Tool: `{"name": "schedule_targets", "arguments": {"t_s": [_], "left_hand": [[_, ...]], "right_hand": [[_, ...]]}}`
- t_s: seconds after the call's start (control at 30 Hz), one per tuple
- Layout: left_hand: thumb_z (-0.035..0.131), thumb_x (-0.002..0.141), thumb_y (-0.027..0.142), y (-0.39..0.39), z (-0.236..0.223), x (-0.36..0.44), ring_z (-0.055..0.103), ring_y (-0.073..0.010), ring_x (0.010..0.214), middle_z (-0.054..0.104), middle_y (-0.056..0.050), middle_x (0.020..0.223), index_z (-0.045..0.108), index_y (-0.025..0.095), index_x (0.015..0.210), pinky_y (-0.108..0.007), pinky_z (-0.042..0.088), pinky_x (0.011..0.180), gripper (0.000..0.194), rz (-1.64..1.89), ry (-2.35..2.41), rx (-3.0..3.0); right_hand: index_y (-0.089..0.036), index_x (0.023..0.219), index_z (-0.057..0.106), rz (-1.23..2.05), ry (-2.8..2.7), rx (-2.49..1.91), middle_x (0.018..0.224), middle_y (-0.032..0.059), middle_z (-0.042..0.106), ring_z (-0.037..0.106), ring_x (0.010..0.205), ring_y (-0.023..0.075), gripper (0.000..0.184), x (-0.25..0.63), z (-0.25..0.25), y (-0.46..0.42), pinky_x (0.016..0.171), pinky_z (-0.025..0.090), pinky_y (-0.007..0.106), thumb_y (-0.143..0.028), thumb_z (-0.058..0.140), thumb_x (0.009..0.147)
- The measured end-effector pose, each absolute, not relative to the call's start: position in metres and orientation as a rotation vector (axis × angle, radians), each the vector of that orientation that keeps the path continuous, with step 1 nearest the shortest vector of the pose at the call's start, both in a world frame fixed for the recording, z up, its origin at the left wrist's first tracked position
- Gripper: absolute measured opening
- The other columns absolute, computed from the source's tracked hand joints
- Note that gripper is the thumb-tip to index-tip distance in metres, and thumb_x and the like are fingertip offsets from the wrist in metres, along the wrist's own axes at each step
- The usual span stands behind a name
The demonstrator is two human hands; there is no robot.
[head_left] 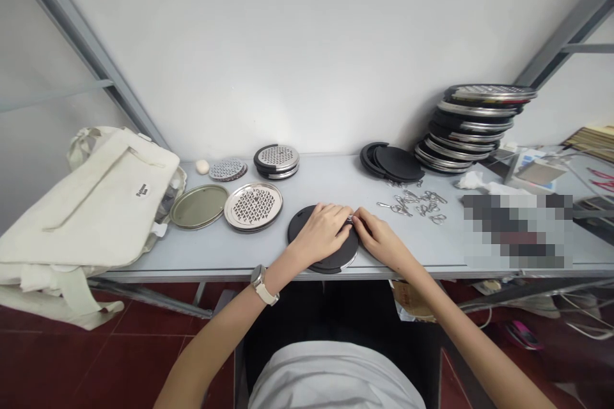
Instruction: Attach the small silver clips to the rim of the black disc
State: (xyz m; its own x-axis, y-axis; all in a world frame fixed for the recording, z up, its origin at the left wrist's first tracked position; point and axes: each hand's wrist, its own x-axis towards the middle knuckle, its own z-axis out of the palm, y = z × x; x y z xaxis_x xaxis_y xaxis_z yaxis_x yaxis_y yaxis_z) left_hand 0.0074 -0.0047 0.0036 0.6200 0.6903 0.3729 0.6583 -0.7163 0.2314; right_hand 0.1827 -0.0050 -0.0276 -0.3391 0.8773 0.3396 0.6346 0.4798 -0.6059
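Observation:
A black round disc with a silvery edge lies near the table's front edge. My left hand rests across its top, fingers curled over and gripping it. At the disc's right rim, my right hand pinches a small shiny metal clip, mostly covered by my fingers. To the right of my hands lies a scatter of small metal clips. Behind them sit black round frames. To the left are a round metal grater plate and a plain olive round plate.
A tall leaning stack of black-rimmed round graters stands at the back right. Smaller grater discs lie by the wall, left of the middle. A cream bag covers the table's left end. A blurred patch hides something at the right.

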Motion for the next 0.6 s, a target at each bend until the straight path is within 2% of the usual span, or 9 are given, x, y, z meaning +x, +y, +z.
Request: {"name": "schedule_targets", "arguments": {"t_s": [0.2, 0.6], "left_hand": [[0.042, 0.096, 0.019, -0.004, 0.0023, 0.0072, 0.056, -0.0198, 0.094, 0.061, -0.004, 0.095, 0.049, 0.018, 0.097, -0.034, 0.038, 0.09, 0.007, 0.709, 1.125, 2.775], [0.042, 0.096, 0.02, -0.0044, 0.003, 0.0073, 0.057, -0.0206, 0.095, 0.062, -0.004, 0.096, 0.049, 0.018, 0.099, -0.035, 0.037, 0.09, 0.008, 0.69, 1.141, 2.755]], "right_hand": [[-0.024, 0.076, 0.039, 0.491, -2.047, -1.262, 0.061, -0.0032, 0.043, 0.045, 0.056, 0.0164, 0.023, 0.183, -0.0308, -0.0055, 0.057, 0.035, 0.028, -0.03, 0.034, 0.097], [-0.024, 0.077, 0.039, 0.503, -2.031, -1.282, 0.061, -0.0029, 0.045, 0.047, 0.056, 0.0165, 0.022, 0.1827, -0.0296, -0.0058, 0.057, 0.035, 0.027, -0.03, 0.035, 0.097]]}}
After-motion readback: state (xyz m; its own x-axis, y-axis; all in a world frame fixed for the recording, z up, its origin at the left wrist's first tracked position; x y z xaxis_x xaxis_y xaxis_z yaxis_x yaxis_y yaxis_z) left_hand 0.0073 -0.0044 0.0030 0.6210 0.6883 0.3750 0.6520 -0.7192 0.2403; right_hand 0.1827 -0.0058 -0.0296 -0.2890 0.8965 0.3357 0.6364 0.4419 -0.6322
